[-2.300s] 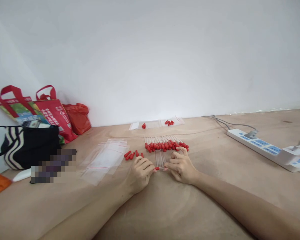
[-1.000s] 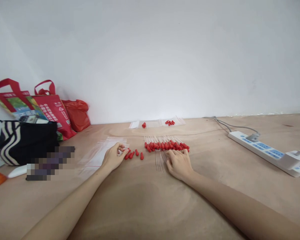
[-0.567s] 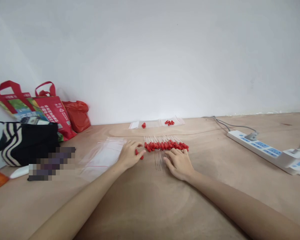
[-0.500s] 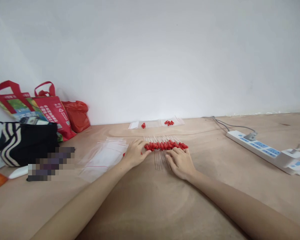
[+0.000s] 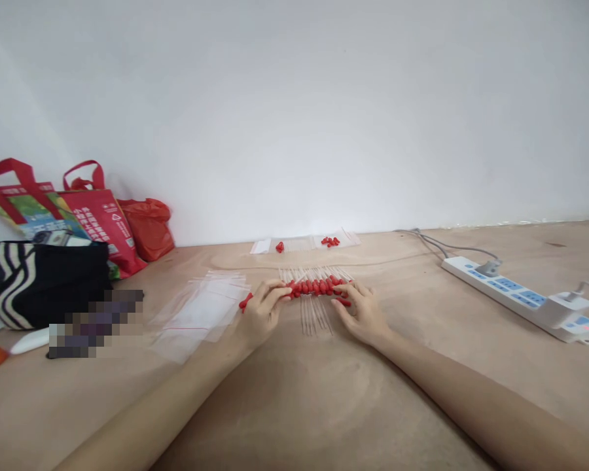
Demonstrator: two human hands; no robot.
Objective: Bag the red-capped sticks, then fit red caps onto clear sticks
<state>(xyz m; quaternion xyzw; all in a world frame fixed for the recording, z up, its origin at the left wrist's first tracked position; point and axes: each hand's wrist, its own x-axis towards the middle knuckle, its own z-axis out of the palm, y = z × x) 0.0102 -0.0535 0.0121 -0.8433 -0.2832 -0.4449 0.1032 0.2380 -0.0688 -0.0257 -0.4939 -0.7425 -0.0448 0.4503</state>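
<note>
A packed row of droppers (image 5: 316, 287) with red bulbs and thin clear tubes lies before me, tubes pointing both toward the wall and toward me. My left hand (image 5: 264, 307) is closed at the row's left end, thumb and forefinger pinching a red bulb. At the right end, my right hand (image 5: 362, 314) curls its thumb and fingers around the end bulbs, one red bulb showing between them. Another red bulb (image 5: 246, 301) lies left of my left hand, partly hidden by it.
Clear zip bags (image 5: 196, 317) lie spread at left. By the wall, a bag (image 5: 297, 244) holds red bulbs and clear tubes. A power strip (image 5: 515, 291) stands at right; a black striped bag (image 5: 53, 281), a red shopping bag (image 5: 103, 226) and a red plastic bag (image 5: 147, 226) are at far left.
My left hand has gone from lying flat beside the row to pinching its left end. My right fingers have curled around the right end, and the row looks shorter there.
</note>
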